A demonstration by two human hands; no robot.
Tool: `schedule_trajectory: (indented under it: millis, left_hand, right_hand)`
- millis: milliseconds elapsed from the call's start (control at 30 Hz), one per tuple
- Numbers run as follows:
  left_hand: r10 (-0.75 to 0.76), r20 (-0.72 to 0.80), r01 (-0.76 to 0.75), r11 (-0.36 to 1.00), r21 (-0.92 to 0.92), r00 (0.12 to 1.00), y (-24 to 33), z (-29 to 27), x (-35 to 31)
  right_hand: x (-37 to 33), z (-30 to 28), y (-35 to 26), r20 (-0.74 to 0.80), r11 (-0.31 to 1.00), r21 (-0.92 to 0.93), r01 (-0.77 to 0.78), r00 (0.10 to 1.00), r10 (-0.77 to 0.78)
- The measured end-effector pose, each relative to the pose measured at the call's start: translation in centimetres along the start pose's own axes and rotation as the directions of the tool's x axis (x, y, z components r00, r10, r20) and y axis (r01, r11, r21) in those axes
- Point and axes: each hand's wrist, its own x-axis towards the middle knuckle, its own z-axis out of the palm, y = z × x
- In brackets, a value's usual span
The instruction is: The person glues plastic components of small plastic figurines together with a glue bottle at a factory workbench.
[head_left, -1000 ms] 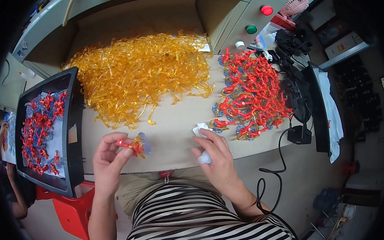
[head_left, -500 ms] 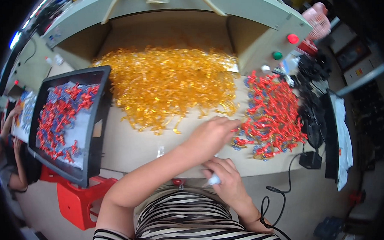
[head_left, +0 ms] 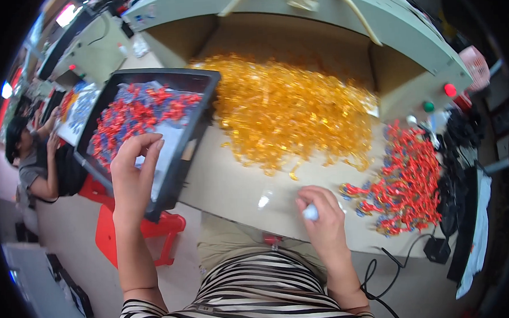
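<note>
My left hand (head_left: 131, 173) is over the near right side of a black tray (head_left: 207, 84). Its fingers curve loosely, a small gap parts thumb and fingertips, and nothing shows between them. In the tray, small red-and-blue pieces (head_left: 129, 116) lie on pale sheets. My right hand (head_left: 327, 221) hovers by the table's front edge, wrapped round a pale-blue rounded handle (head_left: 310, 212); the rest of that tool is hidden. Beyond it spreads a heap of shiny golden-yellow strips (head_left: 292, 112). To its right lies a pile of red pieces (head_left: 409, 180) with blue and gold parts.
A small clear plastic piece (head_left: 264, 199) lies on the table. Red stools (head_left: 172, 231) stand below the tray. A black cable (head_left: 379, 276) hangs at the right. A grey hood with red and green buttons (head_left: 450, 90) frames the heap. Another person (head_left: 39, 163) works at far left.
My left hand has left the red pile on the right and crossed to the tray. My right hand still holds the pale-blue handle. The view has swung left.
</note>
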Motion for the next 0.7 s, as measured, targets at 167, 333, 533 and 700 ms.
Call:
schedule_trajectory:
  millis: [167,333,533,700]
  left_hand:
    - [-0.154,0.141,0.142,0.986,0.093,0.978,-6.3,-3.6,0.6]
    - [-0.263,0.37,0.222,0.964,0.149,0.891,-9.1,-5.0,0.2]
    - [-0.163,0.688,-0.165,0.908,0.385,0.707,-10.3,-4.2,0.7]
    - [-0.227,0.783,-0.259,0.859,0.441,0.58,-11.1,-2.6,2.1]
  right_hand:
    - [2.3,2.4,0.9,0.039,0.983,-0.159,-0.094,0.994,0.101]
    - [1.9,1.7,-0.6,0.138,0.936,-0.294,-0.196,0.96,0.244]
    - [-0.4,-0.2,-1.3,0.092,0.928,-0.321,-0.188,0.969,0.228]
    - [-0.7,-1.3,-0.2,0.074,0.919,-0.269,-0.289,0.945,0.319]
